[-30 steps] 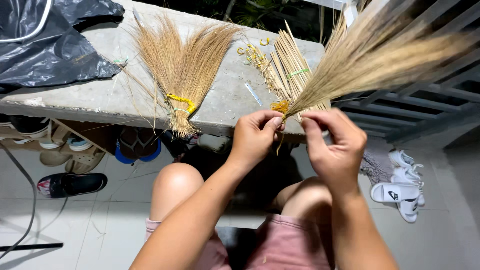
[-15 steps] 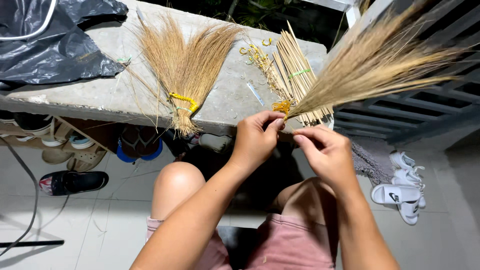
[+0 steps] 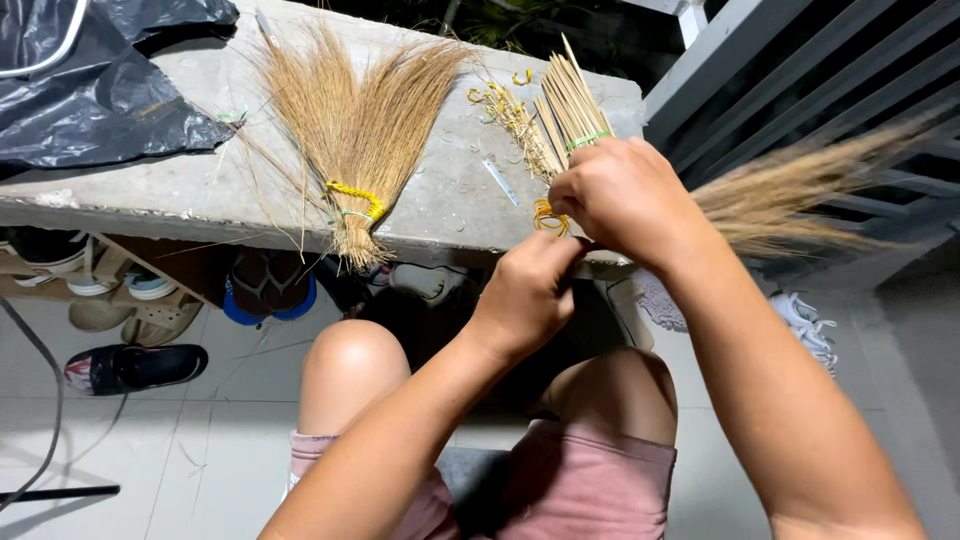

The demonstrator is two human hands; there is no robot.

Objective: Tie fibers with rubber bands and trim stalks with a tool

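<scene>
My right hand grips the stem end of a bundle of dry broom grass, whose plume fans out to the right, blurred. Just below it, my left hand pinches the same stem end, where a yellow tie shows. A finished grass fan bound with a yellow and green tie lies on the concrete ledge. A bunch of thin sticks held by a green band lies behind my right hand.
A black plastic sheet covers the ledge's left end. Shoes and sandals sit under the ledge on the tiled floor. White slippers lie at right by a metal railing. My bare knees are below.
My right hand has swung up and over the stem end, and the grass plume has dropped from pointing up-right to lying nearly level at the right. The view has shifted slightly.
</scene>
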